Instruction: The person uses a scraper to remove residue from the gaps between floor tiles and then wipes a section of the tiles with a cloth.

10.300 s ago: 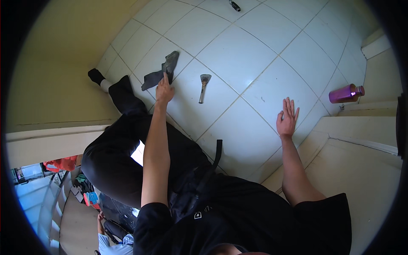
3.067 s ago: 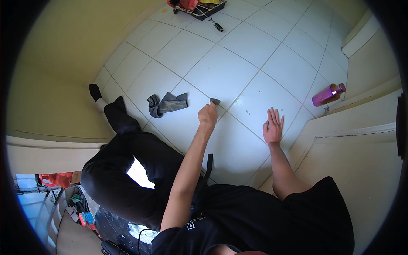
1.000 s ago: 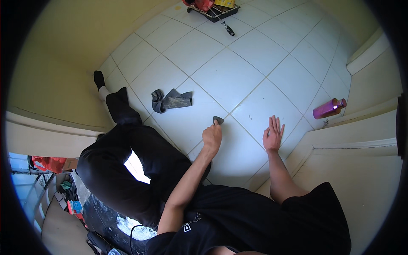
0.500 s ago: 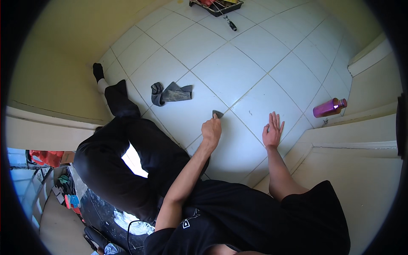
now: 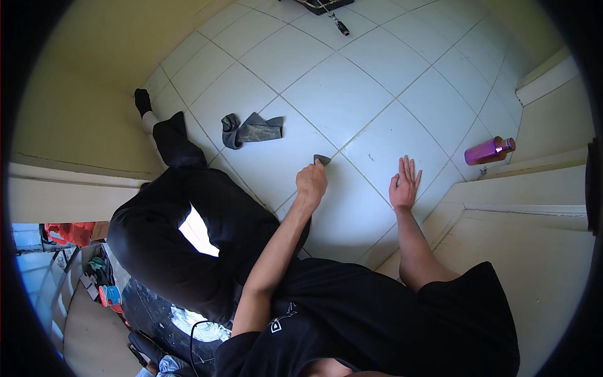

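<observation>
My left hand (image 5: 311,180) is closed on a small dark grey triangular piece (image 5: 321,159), its point against the white floor tile just left of where grout lines cross. The fingers hide the rest of that piece. My right hand (image 5: 405,183) rests palm down on the tile to the right, fingers stretched out and holding nothing. Left of and beyond my left hand lies a curled dark grey strip (image 5: 260,129), dusty and pale on its face; its material is unclear.
A purple bottle (image 5: 490,151) lies on its side at the right, by the door frame. At the far edge is a black tray (image 5: 317,5) with a dark-handled tool (image 5: 342,26). My bent leg (image 5: 169,239) lies at left. Clutter stands at lower left.
The whole view has shifted slightly, so the floor sits higher and less of the far tray shows. Both hands keep nearly the same places on the tiles, with the same grip.
</observation>
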The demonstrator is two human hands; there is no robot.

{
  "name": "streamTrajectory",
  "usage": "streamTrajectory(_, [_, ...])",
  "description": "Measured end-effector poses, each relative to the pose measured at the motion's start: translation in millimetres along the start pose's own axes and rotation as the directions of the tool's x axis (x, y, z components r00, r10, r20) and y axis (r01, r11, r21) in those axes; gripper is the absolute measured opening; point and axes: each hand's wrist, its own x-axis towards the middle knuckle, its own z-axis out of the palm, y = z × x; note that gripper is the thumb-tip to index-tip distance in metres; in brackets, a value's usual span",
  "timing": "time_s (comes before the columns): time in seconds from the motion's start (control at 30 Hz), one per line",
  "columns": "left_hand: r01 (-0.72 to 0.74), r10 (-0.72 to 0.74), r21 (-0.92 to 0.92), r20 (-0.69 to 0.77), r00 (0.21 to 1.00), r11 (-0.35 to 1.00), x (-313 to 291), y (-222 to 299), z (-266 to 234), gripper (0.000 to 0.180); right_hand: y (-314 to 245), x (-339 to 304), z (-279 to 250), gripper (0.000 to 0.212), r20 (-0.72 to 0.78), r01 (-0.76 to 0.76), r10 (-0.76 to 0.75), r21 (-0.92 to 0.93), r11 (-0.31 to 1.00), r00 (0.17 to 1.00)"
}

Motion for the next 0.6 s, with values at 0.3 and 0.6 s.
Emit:
streamTrajectory(0.3, [0.054, -0.030, -0.113, 0.205, 0.978, 0.992, -3, -1, 0, 0.040, 0, -9, 10, 0.059, 0.009, -0.008, 0.008, 0.010, 1.000, 1.000])
streamTrajectory(0.6, [-0.159, 0.191, -0.111, 0.396, 0.898, 0.981, 53, -54, 3, 0.041, -2, -18, 19, 0.058, -0.020, 0.006, -0.006, 0.040, 0.999, 1.000])
